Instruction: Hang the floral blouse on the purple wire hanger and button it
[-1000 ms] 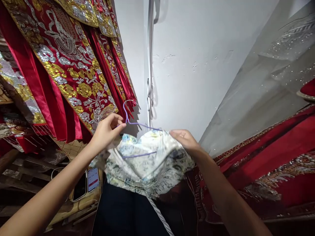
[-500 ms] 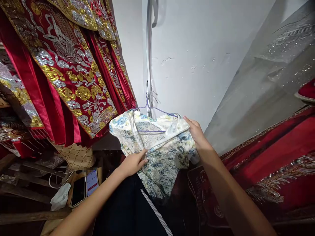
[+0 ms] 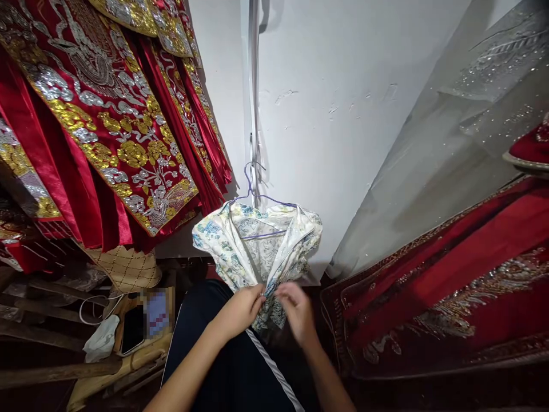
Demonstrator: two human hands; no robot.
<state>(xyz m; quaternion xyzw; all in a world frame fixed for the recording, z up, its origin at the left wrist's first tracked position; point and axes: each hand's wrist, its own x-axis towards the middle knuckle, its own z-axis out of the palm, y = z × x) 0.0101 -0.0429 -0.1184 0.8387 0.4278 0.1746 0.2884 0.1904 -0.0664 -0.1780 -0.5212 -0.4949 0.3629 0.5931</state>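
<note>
A short-sleeved floral shirt (image 3: 217,232), white with blue and yellow flowers, hangs front open on a purple wire hanger (image 3: 274,198). Low on the shirt front, where the two edges come together, my left hand (image 3: 241,309) pinches the cloth between thumb and fingers. Close beside it on the right, my right hand (image 3: 297,312) has its fingers curled at the other front edge, slightly blurred. The shirt's lower part is partly hidden behind both hands.
Red gowns with gold and silver embroidery (image 3: 132,154) hang at the left. A dark phone (image 3: 132,329) and a crumpled white tissue (image 3: 101,339) lie on a wooden stool. A sheer sparkly cloth (image 3: 407,160) and a red beaded garment (image 3: 467,263) are at the right.
My right hand has left the shirt's right shoulder and come down beside my left hand. The collar flap, earlier pulled across, now falls straight. My left hand has moved slightly lower.
</note>
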